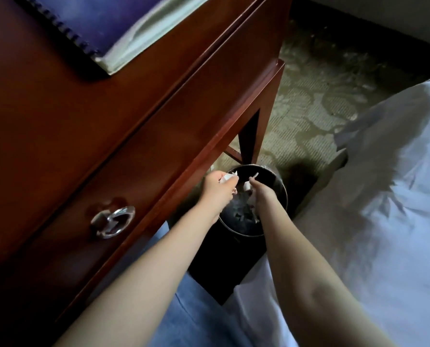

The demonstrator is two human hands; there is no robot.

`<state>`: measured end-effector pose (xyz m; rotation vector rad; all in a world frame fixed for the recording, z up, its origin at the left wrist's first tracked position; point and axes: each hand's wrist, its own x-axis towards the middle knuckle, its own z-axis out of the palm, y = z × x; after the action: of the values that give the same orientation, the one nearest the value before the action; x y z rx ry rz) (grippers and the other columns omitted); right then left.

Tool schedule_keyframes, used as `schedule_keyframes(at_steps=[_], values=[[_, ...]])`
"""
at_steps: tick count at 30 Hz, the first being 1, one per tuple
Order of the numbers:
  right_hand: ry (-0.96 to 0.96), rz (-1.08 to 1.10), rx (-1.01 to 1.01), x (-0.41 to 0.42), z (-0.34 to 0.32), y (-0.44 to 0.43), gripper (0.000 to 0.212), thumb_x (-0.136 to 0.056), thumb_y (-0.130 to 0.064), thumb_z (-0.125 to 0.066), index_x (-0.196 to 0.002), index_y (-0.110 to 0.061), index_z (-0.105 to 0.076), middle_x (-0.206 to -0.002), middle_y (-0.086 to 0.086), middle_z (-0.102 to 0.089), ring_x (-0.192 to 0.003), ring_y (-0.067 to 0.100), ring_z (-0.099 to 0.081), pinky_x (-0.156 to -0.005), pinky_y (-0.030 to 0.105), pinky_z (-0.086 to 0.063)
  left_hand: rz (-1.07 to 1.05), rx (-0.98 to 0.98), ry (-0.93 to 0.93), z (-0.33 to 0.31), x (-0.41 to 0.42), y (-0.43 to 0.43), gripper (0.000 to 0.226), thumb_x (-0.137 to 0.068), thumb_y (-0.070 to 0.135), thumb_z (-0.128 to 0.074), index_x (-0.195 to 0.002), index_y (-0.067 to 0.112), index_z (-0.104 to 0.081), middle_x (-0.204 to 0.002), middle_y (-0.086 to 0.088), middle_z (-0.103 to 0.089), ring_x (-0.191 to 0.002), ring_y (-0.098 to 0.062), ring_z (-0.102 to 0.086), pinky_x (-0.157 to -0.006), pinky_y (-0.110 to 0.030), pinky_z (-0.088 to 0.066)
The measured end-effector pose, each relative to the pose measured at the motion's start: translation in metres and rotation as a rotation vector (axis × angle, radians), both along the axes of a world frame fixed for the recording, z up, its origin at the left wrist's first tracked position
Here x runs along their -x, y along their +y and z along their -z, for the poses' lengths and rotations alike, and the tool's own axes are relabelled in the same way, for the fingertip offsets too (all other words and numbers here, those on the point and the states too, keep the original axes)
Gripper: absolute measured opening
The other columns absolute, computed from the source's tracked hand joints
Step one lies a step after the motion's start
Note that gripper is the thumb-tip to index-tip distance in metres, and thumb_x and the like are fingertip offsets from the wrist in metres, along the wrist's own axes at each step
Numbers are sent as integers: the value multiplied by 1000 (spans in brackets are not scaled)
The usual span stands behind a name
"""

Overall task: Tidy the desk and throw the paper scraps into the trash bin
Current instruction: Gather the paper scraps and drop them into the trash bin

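Left hand [217,190]: gripping paper scraps [228,177] above trash bin [282,194]
Right hand [262,194]: pinching paper scraps likewise
Progress: some binned; drop pending

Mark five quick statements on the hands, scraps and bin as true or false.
1. Both the left hand and the right hand are above the trash bin. True.
2. The left hand is empty. False: it grips white paper scraps.
3. The trash bin stands on the desk. False: it stands on the carpeted floor beside the desk.
4. White scraps already lie inside the trash bin. True.
5. A spiral-bound notebook lies on the desk. True.
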<state>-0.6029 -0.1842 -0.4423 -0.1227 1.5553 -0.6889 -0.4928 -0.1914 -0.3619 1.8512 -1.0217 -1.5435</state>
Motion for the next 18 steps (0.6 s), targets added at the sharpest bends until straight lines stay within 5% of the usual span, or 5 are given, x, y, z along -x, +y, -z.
schedule_keyframes(at_steps=[4,9,13,18], values=[[-84,94,-213,4,31,-14,70,-82,-61,-57,-134,-15,-50,-131,14,-55,-121,37,-52,-97,49,-43,-30,-51,-2,21,-2,-7,23,-89,10,-56,-67,11,-50,-51,-3,-44,-38,-10,-34,-46,-20,-27],[-82,294,-151,10,40,-18,36,-91,-43,-53,-108,-14,-62,-95,6,-62,-75,25,-57,-76,40,-48,-46,-113,-13,44,-1,-14,24,-90,9,-54,-68,11,-47,-48,-1,-46,-32,-7,-32,-39,-15,-24],[-89,389,-118,9,47,-16,35,-98,-32,-44,-124,-12,-54,-113,9,-61,-104,28,-61,-100,41,-41,-12,-166,-6,59,11,-19,33,-91,8,-52,-60,14,-42,-28,8,-39,-24,-1,-27,-32,-10,-19],[-35,346,-194,7,55,-12,25,-97,-9,-38,-77,-11,-53,-74,6,-56,-59,17,-51,-61,27,-40,54,-239,-46,76,25,-22,37,-91,7,-51,-56,14,-39,-44,0,-41,-28,-6,-32,-31,-9,-17]])
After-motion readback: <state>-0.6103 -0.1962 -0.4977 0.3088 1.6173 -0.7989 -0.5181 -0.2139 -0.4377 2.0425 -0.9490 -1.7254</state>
